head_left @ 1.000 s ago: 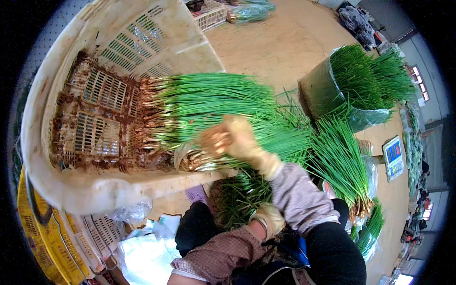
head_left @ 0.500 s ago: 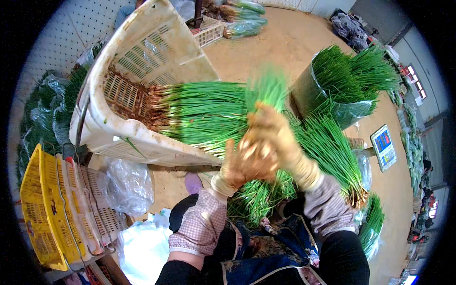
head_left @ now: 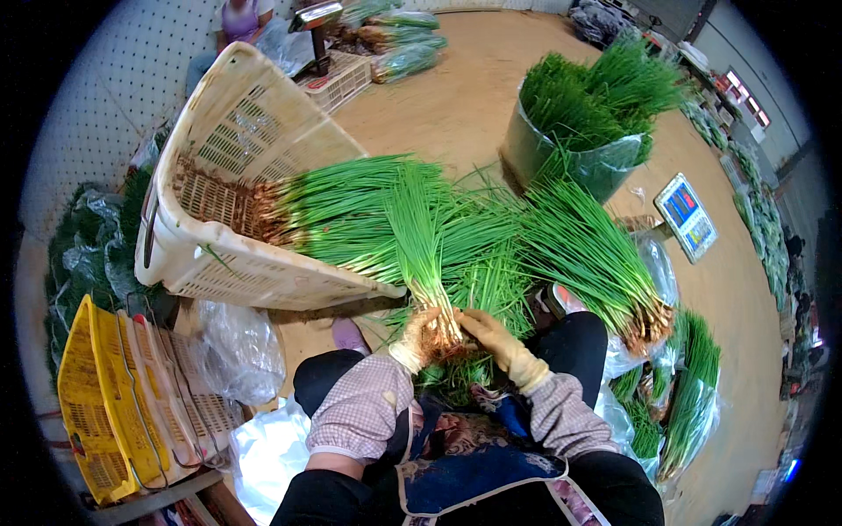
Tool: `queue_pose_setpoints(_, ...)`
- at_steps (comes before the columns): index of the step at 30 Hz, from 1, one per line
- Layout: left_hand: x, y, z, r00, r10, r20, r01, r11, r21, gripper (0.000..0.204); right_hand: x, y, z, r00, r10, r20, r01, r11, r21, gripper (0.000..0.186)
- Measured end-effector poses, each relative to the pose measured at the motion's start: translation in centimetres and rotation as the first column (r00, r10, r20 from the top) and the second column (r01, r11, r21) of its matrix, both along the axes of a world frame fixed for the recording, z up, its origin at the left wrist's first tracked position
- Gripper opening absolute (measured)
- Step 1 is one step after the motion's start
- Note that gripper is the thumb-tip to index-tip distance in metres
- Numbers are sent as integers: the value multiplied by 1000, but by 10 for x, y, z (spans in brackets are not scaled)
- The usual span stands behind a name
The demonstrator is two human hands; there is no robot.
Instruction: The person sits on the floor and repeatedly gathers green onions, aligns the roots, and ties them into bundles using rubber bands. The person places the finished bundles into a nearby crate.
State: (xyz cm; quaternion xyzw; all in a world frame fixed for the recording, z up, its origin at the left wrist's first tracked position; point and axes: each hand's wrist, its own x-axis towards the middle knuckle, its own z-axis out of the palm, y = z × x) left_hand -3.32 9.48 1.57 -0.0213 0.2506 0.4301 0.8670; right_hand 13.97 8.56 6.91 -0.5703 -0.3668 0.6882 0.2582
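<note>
My gloved left hand (head_left: 416,342) is closed round the root end of a small bunch of scallions (head_left: 414,232). My gloved right hand (head_left: 493,340) pinches the same roots from the other side. The bunch stands with its white stems toward me and its green leaves pointing away. Behind it, more scallions (head_left: 333,210) lie sideways in a tipped, dirt-stained white crate (head_left: 237,285), roots toward the inside. Loose green leaves (head_left: 487,285) are heaped just beyond my hands. Another pile of scallions (head_left: 592,254) rests to the right, its roots toward me.
A clear bag-lined tub (head_left: 574,167) of upright greens stands at the far right, with a scale display (head_left: 687,217) in front of it. Yellow crate (head_left: 101,394), clear plastic bag (head_left: 237,351) and white bags (head_left: 272,456) sit at left. Bagged scallions (head_left: 688,412) lie at right.
Both hands have come down toward my lap with the bunch, which was blurred and higher up. Its roots now sit between my hands, leaves tilted away to the left. The view has shifted too.
</note>
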Motion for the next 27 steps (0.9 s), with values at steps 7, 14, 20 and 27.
queue_pose_setpoints(7, 8, -23, -30, 927, 75, -367, -12, 985, 170, 36, 2, -7, -57, 983, 85, -163, -73, 994, 81, 48)
queue_pose_setpoints(14, -7, -3, -7, 956, 167, -242, -95, 954, 283, 40, 30, -9, -63, 786, -273, -555, 224, 962, -156, 36)
queue_pose_setpoints(20, -32, 52, -21, 781, 288, -555, -217, 957, 192, 34, 48, 1, -66, 648, -223, -728, 194, 973, -125, 35)
queue_pose_setpoints(27, 18, 17, -25, 611, 322, -724, 68, 889, 453, 63, 32, -9, -21, 932, -98, -350, 144, 984, 108, 45)
